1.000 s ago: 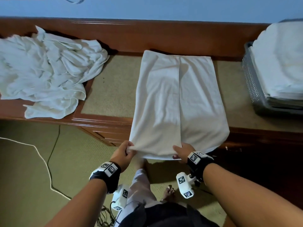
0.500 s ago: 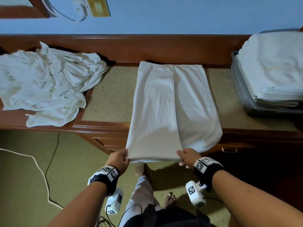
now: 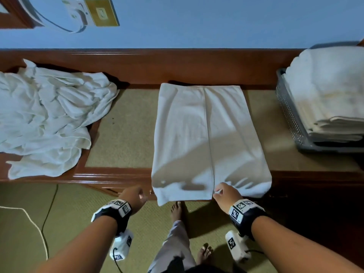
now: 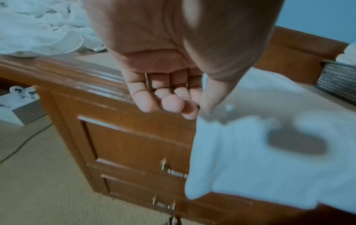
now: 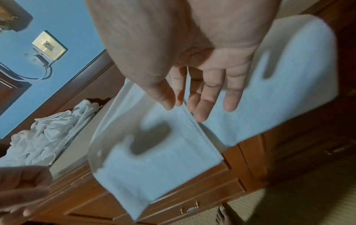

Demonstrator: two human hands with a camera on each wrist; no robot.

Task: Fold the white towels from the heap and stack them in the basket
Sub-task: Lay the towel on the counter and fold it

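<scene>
A white towel (image 3: 206, 138), folded lengthwise with a seam down its middle, lies on the desk between the heap and the basket. Its near edge hangs over the desk front. My left hand (image 3: 136, 196) hovers just left of the towel's near-left corner, fingers loosely curled and holding nothing (image 4: 185, 106). My right hand (image 3: 224, 194) is at the near end of the seam, fingers nearly straight over the towel (image 5: 185, 111). The crumpled heap of white towels (image 3: 45, 119) lies at the left. The grey perforated basket (image 3: 289, 115) at the right holds a stack of folded towels (image 3: 331, 91).
The wooden desk (image 3: 118, 176) has a raised back ledge and drawers with metal handles (image 4: 173, 172) in front. A cable (image 3: 33, 223) runs over the mat floor at the left. My bare feet (image 3: 177, 211) stand below the towel's edge. A wall socket (image 3: 94, 12) sits above.
Both hands gripped the towel's near edge before. Now the left hand has let go and drawn left of the corner, and the right hand's fingers have straightened at the seam.
</scene>
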